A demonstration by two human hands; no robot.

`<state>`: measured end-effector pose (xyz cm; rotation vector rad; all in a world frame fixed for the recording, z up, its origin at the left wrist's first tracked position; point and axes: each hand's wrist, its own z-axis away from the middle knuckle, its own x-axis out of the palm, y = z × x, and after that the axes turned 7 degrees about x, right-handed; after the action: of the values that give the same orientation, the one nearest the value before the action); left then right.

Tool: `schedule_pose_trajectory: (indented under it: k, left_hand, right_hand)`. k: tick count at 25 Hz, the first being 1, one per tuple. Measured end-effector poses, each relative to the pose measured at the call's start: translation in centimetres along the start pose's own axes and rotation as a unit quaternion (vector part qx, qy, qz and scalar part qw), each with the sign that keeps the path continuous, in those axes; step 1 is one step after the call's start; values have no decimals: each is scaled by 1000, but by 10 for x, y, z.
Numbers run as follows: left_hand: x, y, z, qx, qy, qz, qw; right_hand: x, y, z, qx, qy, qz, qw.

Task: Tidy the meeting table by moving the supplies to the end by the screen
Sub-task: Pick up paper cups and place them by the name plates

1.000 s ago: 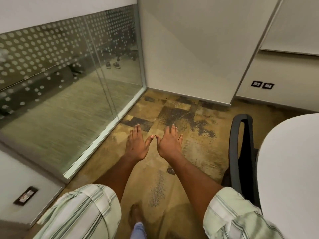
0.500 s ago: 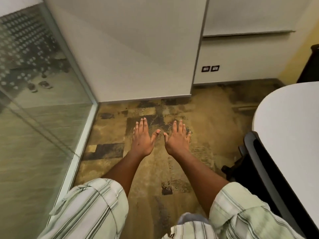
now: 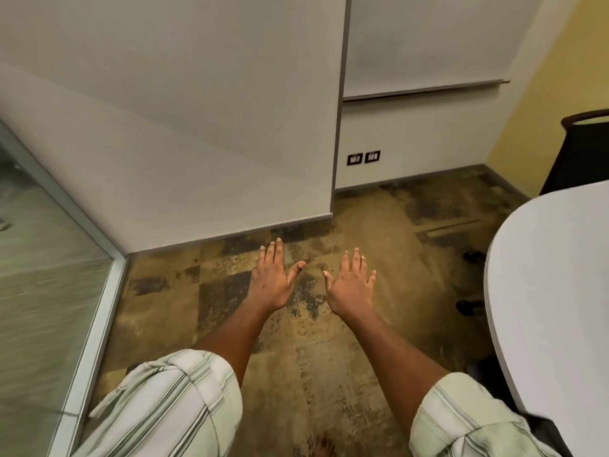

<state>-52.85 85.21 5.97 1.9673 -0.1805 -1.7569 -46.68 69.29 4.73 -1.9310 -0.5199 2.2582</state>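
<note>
My left hand (image 3: 272, 280) and my right hand (image 3: 352, 285) are stretched out palm down over the patterned carpet, fingers spread, holding nothing. The rounded end of the white meeting table (image 3: 553, 291) fills the right edge of the view, to the right of my right hand. The part of the tabletop that shows carries no supplies. A pull-down projection screen (image 3: 425, 44) hangs on the far wall beyond the table's end.
A glass partition (image 3: 43, 291) with a metal frame runs along the left. A white wall (image 3: 184, 127) stands ahead with two sockets (image 3: 363, 157) low down. A black chair (image 3: 580, 153) stands at the far right, and chair castors (image 3: 469, 306) show under the table.
The view has swung to the right: the glass partition has slid out to the left, more of the wall, screen and table shows. My hands have spread slightly further apart.
</note>
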Motion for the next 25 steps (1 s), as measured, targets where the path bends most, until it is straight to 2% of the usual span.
schedule_pose_trajectory:
  k: [7,12,20,25]
  left_hand:
    - [16,8,-193,50,-3,15,999]
    - [40,33,-349,145,-4,16,989]
    - [62,78,-561,282,-81,0,956]
    - [109,125,-655,349,-102,-6,932]
  right_hand:
    - [-24,-10,-163,49,47,-7,998]
    - [-41,-4,-291,104,128,-17,986]
    - [-83,6,-463,245,172,-24,954]
    - [-89,54,-545,307,174,-17,935]
